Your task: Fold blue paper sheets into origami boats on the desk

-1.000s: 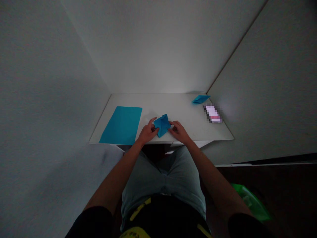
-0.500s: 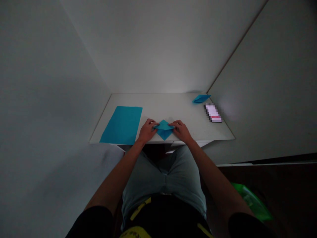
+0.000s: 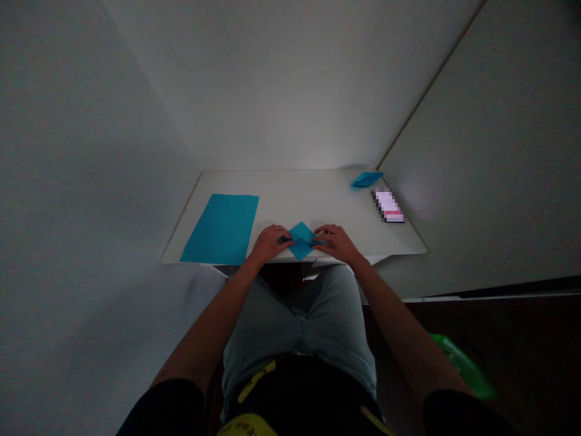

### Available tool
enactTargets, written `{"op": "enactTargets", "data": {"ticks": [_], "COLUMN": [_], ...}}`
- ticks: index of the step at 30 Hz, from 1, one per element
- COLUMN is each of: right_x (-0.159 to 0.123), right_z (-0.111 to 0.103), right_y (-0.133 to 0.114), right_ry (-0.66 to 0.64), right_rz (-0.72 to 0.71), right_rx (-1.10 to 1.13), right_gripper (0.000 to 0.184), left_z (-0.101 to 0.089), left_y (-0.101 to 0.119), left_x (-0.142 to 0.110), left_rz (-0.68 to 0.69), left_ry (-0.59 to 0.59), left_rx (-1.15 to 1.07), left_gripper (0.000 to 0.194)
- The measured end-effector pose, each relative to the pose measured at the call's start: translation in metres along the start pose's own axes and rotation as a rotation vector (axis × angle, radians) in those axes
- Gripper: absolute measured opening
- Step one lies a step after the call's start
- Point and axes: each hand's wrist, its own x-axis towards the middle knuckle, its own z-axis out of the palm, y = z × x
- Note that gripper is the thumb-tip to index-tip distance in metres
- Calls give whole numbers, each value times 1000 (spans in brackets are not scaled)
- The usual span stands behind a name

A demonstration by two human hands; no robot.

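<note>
Between my two hands, close to the front edge of the white tabletop, is a folded piece of blue paper (image 3: pixel 301 234) shaped like a diamond, with a raised flap across its middle. My left hand (image 3: pixel 272 241) grips its left corner between thumb and fingers. The right corner is pinched by my right hand (image 3: pixel 336 241). A flat blue sheet of paper (image 3: pixel 222 229) lies to the left of my left hand. At the back right sits a folded blue paper boat (image 3: pixel 367 179).
A phone (image 3: pixel 388 206) with a lit, blurred screen lies at the right of the white tabletop (image 3: pixel 290 188). Walls close in the table at the back and both sides. A green plastic object (image 3: pixel 467 366) is on the dark floor at lower right.
Both hands have shifted slightly toward the front edge. The folded paper's middle flap stands differently, and its side corners are now more covered by my fingers.
</note>
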Motion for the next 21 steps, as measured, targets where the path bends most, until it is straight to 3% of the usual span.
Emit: {"op": "enactTargets", "data": {"ticks": [5, 10, 15, 21], "right_x": [3, 6, 5, 2], "right_z": [2, 2, -1, 2], "right_y": [0, -5, -12, -17], "right_ry": [76, 74, 59, -50], "right_rz": [50, 138, 93, 10], "right_rx": [22, -4, -13, -127], "right_gripper": [37, 28, 43, 38], "left_z": [0, 5, 6, 11], "left_y": [0, 2, 5, 9], "left_x": [2, 5, 6, 8], "left_rz": [-72, -200, -105, 5], "left_ry": [35, 70, 87, -6], "left_rx": [-67, -76, 65, 301], "left_gripper": [17, 32, 34, 34]}}
